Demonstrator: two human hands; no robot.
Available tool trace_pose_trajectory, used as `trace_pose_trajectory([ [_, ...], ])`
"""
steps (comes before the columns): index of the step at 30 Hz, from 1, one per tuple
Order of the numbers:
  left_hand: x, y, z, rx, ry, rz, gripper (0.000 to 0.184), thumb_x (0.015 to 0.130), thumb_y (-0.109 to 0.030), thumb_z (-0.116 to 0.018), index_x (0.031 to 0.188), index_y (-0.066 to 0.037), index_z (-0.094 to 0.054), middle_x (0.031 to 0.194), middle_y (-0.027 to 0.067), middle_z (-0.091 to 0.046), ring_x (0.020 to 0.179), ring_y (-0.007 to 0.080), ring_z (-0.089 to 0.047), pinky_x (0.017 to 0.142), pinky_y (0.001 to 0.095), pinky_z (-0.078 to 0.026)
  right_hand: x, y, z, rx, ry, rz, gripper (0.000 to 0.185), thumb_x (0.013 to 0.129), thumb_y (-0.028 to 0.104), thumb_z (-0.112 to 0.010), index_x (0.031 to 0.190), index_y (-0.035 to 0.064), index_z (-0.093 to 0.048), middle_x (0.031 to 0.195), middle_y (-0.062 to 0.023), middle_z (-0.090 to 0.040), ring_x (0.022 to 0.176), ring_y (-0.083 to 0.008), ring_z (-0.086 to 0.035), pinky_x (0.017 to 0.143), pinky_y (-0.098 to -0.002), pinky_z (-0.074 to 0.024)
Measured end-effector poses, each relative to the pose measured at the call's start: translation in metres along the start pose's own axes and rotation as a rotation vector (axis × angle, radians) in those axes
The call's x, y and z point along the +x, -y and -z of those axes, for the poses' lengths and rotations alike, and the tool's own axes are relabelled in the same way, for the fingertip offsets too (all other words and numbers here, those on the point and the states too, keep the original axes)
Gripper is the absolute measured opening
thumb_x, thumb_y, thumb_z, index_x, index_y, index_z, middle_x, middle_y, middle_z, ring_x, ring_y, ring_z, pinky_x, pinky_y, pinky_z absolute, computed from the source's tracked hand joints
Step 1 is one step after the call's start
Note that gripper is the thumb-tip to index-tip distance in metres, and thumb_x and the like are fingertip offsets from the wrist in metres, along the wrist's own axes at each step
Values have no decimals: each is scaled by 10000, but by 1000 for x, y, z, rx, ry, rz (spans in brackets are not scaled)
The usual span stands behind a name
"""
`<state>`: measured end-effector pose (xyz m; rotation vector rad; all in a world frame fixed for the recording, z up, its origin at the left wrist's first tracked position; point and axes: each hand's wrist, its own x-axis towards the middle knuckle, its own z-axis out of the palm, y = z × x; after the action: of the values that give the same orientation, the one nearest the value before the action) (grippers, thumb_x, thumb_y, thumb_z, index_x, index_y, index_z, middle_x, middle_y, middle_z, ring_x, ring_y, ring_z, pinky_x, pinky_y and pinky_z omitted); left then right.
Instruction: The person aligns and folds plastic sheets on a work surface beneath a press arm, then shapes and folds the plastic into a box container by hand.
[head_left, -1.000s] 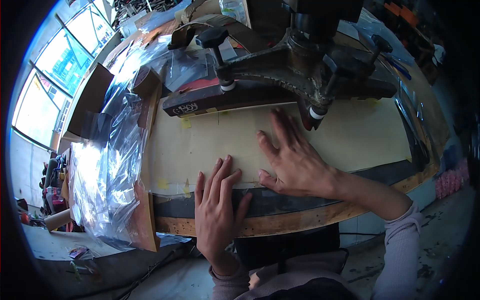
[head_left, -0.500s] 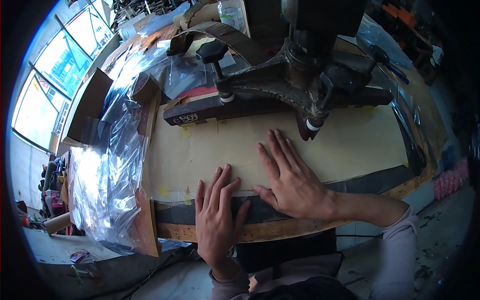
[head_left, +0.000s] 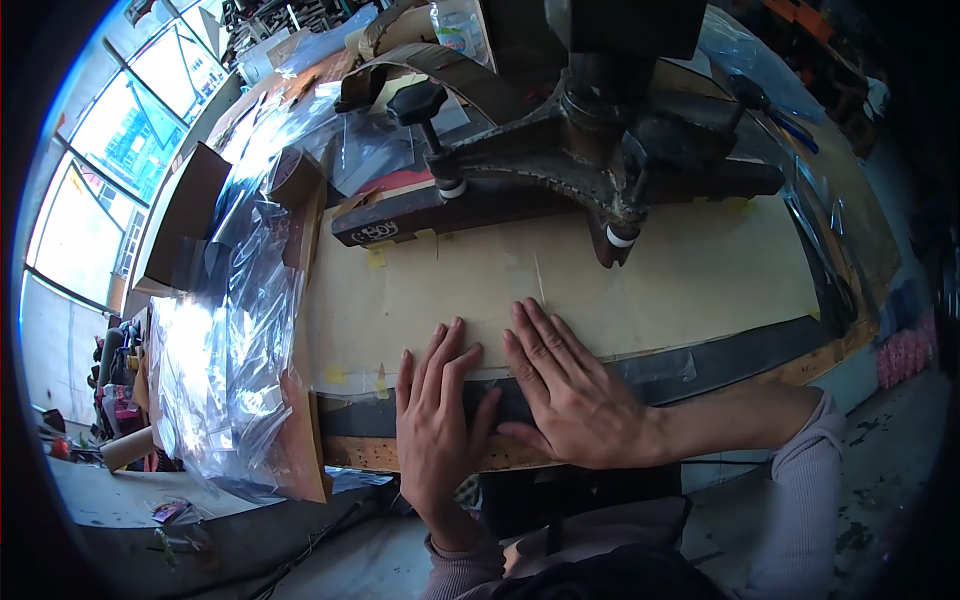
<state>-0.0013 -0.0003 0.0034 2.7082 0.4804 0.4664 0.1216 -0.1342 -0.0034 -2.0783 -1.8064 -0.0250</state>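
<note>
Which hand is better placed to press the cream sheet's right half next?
Probably the right hand: it lies palm down, partly over the cream sheet, nearer that half; the left hand sits farther left.

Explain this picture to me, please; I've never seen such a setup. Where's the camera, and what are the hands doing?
The camera is worn on the person's head, looking forward and down. The bare left hand and right hand appear to rest with their fingers on a pale sheet; neither grips anything. Along the sheet's near edge runs a dark strip. Beyond the hands, a metal machine part stands over a long dark bar. Clear plastic lies at the left.
</note>
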Motion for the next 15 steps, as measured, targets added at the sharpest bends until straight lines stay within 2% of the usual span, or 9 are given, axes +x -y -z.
trace_pose_trajectory([
  [15, 2, 0, 0, -9, -4, 1, 404, 825, -217, -638, 1184, -66, -529, 1393, 122, -461, 1319, 286, -408, 1098, 488, -239, 0, 1, 3, 10, 3, 11, 819, 914, 517, -430, 1319, -190, -337, 1412, -378, -270, 1375, -446, -228, 1133, -478, -205],
])
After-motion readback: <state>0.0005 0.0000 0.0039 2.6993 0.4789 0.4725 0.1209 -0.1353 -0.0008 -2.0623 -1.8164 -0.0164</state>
